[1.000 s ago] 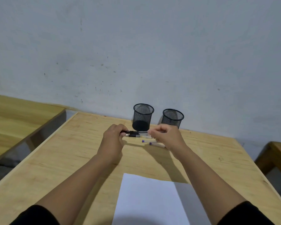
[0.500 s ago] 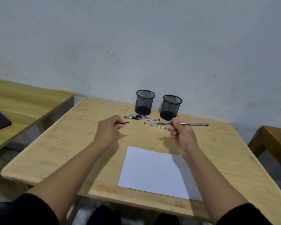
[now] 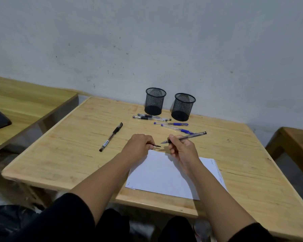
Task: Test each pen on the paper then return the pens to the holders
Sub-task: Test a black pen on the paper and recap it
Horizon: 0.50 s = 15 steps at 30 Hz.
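1. Pen (image 3: 187,137) uncapped in the right hand (image 3: 181,150), fingers curled round it, above the paper's (image 3: 164,173) far edge.
2. Left hand (image 3: 138,146) pinches the cap (image 3: 156,146).
3. Both holders (image 3: 155,101) stand at the desk's (image 3: 68,154) far edge.

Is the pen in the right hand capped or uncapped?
Uncapped. The pen in the right hand shows a bare tip, and the left hand pinches the pen cap apart from it.

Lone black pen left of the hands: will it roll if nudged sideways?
Probably. The black pen looks round and slim and lies flat on the bare wooden table, so it likely rolls. It seems light and stiff; its clip may stop it.
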Tool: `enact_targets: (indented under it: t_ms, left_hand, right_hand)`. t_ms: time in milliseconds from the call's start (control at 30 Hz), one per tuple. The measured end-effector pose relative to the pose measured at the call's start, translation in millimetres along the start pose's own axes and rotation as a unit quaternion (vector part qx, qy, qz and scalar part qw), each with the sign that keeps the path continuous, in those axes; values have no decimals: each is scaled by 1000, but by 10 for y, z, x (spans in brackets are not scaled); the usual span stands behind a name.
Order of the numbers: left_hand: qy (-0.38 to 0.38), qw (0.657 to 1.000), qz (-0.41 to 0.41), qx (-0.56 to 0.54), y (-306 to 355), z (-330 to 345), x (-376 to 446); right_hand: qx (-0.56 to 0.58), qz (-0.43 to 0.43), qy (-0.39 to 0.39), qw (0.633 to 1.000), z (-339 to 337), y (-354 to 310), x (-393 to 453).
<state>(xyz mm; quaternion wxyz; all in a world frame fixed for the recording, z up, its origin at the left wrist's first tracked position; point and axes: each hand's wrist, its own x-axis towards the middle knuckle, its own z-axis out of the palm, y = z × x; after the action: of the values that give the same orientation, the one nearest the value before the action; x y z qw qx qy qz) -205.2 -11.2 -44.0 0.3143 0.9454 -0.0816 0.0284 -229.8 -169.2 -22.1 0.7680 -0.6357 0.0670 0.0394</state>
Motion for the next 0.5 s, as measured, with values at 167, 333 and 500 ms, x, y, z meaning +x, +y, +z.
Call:
enact_targets:
  t_ms: [167,333,500]
  left_hand:
    - [3,1000,7,1,16,44,19]
    - [39,999,19,-15,37,-204,-212]
    - [44,999,15,-28,-146,-374,-757]
  right_hand:
    - [-10,-3,0,1000,-31,-13,-13]
    - [-11,3,-67,998,-35,-49,-94]
    - [-111,-22,-157,981,44,-44,-345]
